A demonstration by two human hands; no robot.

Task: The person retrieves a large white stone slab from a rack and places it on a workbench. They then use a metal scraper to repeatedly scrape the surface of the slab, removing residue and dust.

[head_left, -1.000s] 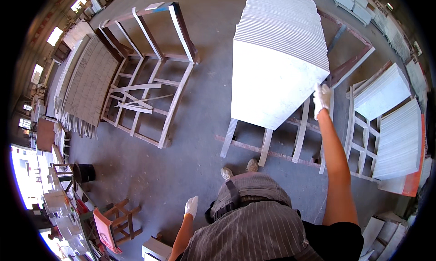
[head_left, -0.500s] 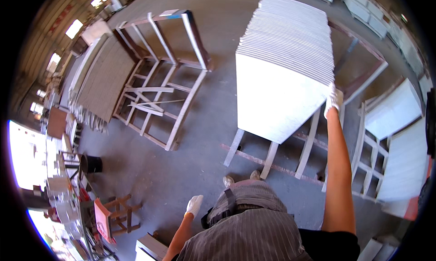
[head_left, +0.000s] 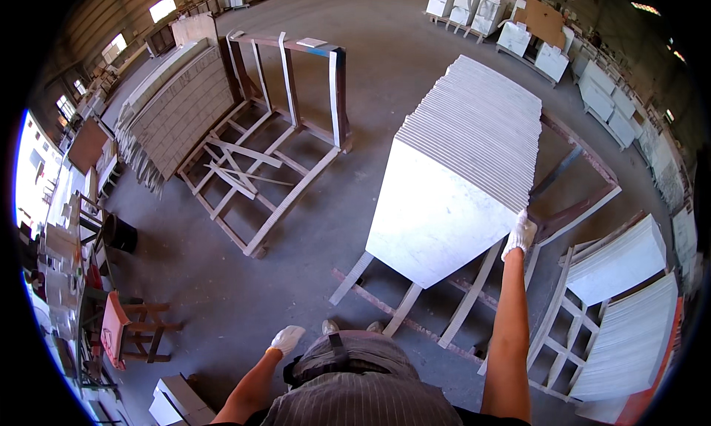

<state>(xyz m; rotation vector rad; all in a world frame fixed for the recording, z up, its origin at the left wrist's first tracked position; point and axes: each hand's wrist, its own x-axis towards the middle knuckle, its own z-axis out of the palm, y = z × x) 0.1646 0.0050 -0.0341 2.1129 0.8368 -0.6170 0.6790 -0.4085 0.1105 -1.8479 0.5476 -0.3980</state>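
Our right hand (head_left: 521, 235) is at the white slabs (head_left: 441, 211), can't tell if it's gripping, and our left hand (head_left: 288, 339) hangs loose.

Slab stack (head_left: 459, 178) on rack (head_left: 471, 298) ahead, strips (head_left: 245, 150) on frame (head_left: 292, 202) at left, other stacks (head_left: 629, 344) at right

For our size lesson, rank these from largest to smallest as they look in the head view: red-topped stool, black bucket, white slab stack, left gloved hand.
1. White slab stack
2. Red-topped stool
Unranked: black bucket and left gloved hand look alike; the hand seems nearer.
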